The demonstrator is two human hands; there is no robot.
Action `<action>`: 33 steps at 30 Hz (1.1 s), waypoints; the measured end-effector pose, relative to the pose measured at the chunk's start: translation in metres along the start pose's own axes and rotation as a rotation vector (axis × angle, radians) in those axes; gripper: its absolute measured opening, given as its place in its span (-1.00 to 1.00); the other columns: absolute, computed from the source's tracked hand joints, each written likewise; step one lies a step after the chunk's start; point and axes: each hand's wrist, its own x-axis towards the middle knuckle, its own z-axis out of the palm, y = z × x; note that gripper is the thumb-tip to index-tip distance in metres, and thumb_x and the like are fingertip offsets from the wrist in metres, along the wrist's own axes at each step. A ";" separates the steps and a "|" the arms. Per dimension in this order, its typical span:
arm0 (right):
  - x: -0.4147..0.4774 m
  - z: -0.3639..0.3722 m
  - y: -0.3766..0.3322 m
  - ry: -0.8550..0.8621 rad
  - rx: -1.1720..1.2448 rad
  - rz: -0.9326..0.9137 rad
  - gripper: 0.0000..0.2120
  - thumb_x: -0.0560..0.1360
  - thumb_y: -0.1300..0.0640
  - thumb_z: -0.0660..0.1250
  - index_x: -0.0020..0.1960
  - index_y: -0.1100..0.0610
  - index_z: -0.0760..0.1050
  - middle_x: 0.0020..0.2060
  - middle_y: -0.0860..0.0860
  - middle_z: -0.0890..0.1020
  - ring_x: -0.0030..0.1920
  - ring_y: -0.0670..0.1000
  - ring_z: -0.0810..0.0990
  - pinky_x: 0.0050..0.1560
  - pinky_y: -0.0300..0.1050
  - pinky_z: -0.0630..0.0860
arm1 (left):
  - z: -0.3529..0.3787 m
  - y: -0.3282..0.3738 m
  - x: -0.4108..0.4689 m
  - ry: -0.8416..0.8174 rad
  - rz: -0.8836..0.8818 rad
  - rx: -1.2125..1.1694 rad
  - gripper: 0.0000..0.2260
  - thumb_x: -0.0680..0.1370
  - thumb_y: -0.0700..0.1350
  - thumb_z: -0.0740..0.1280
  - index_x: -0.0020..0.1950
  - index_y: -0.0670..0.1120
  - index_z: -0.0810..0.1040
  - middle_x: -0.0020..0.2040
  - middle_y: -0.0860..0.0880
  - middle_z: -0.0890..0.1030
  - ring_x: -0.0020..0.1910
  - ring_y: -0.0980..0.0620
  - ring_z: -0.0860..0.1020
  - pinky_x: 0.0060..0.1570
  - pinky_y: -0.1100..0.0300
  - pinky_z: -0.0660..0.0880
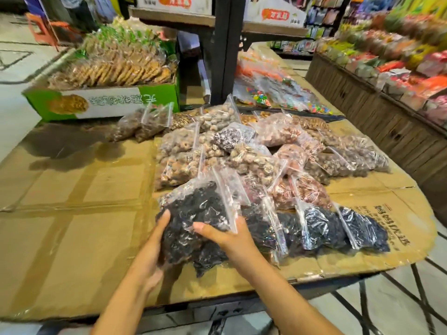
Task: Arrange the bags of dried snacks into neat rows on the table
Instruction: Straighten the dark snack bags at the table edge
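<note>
A clear zip bag of black dried fruit [193,213] sits at the near end of the pile, held from both sides. My left hand [154,247] grips its left edge and my right hand [225,235] presses on its right side near the zip seal. Three more dark bags [314,228] lie in a row to the right along the front. Behind them lie several bags of pink and brown snacks [302,192] and pale tan snacks [179,165], overlapping loosely. Two brown bags [145,124] lie apart at the back left. All rest on flattened cardboard [72,213] covering the table.
A green and white box of biscuits [104,102] stands at the back left. A black shelf post [223,49] rises behind the pile, with colourful sweet bags [278,93] beyond. A wooden display of packaged snacks [387,68] runs along the right. The table's front edge is close to me.
</note>
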 end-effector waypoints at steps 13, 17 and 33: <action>0.037 -0.040 0.044 0.139 -1.158 -0.173 -0.04 0.33 -0.46 0.21 0.52 0.03 -0.01 0.36 0.02 0.35 0.41 0.08 0.20 0.39 -0.03 0.20 | -0.094 0.003 0.023 0.411 -0.009 1.558 -0.01 0.22 0.63 -0.01 0.40 -0.04 0.33 0.37 -0.19 0.39 0.35 -0.21 0.32 0.34 -0.09 0.29; 0.046 -0.043 0.050 0.228 -1.026 -0.169 -0.10 0.30 -0.48 0.23 0.44 0.07 0.24 0.24 -0.02 0.46 0.32 0.05 0.28 0.29 -0.01 0.34 | -0.079 -0.004 0.021 0.346 0.141 1.503 0.14 0.20 0.56 0.09 0.53 -0.02 -0.32 0.53 -0.12 -0.31 0.51 -0.11 -0.27 0.46 -0.07 -0.22; 0.054 -0.047 0.057 0.223 -1.036 -0.162 -0.44 0.29 -0.47 0.16 -0.03 -0.01 0.31 -0.06 -0.11 0.39 0.06 -0.08 0.24 0.02 -0.15 0.28 | -0.077 -0.004 0.024 0.032 0.431 1.265 -0.06 0.03 0.43 0.49 0.34 0.26 0.26 0.31 0.21 0.37 0.31 0.15 0.35 0.32 0.06 0.36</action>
